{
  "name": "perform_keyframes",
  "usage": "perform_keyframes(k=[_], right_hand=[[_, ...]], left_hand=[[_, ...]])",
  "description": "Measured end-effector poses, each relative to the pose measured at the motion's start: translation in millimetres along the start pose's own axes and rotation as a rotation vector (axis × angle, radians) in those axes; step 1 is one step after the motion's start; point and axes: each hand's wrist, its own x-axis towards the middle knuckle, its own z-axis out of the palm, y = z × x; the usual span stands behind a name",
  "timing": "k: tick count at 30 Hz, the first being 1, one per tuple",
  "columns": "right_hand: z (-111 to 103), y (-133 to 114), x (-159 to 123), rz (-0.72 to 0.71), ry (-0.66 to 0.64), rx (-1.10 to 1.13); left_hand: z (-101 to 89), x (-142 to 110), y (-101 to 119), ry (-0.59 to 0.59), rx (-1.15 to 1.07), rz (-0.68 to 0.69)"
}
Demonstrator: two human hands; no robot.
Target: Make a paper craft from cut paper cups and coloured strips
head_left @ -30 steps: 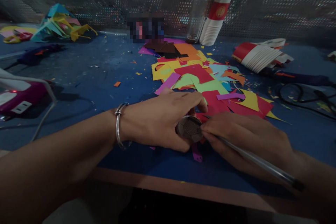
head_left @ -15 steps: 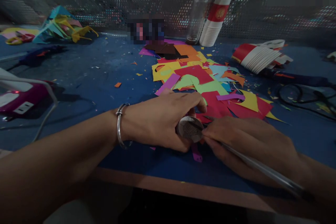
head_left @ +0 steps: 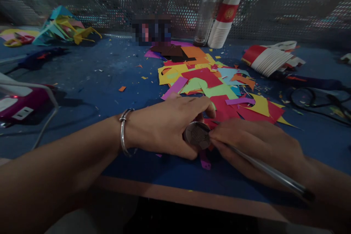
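Note:
My left hand (head_left: 167, 126), a silver bangle on its wrist, is closed round a small round metal disc (head_left: 197, 134) and presses it onto a red paper piece (head_left: 223, 108) on the blue tabletop (head_left: 90, 80). My right hand (head_left: 257, 146) is closed on a clear pen (head_left: 268, 170). The pen's tip sits against the disc's right edge. A narrow purple paper strip (head_left: 205, 161) lies just below the disc.
A heap of coloured paper scraps (head_left: 208, 76) spreads behind my hands. A clear bottle (head_left: 207, 11) and a paper cup stack (head_left: 223, 22) stand by the perforated back wall; another cup stack (head_left: 270, 60) lies toppled at right. A pink device (head_left: 19, 102) sits at left, black cables (head_left: 315, 100) at right.
Both hands stay in place on the disc. The pen tip has shifted slightly along the disc's edge.

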Motion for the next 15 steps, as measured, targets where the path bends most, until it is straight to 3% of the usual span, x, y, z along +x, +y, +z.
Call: perform_keyframes(k=[6,15], right_hand=[[-0.6,-4.7,1.0,-0.003,0.052,-0.067],[1.6,0.5,2.9,0.001,0.008,-0.018]], left_hand=[[1.7,-0.6,-1.4,0.022,0.006,0.011],[1.2,-0.1,-1.4,0.018,0.004,0.011]])
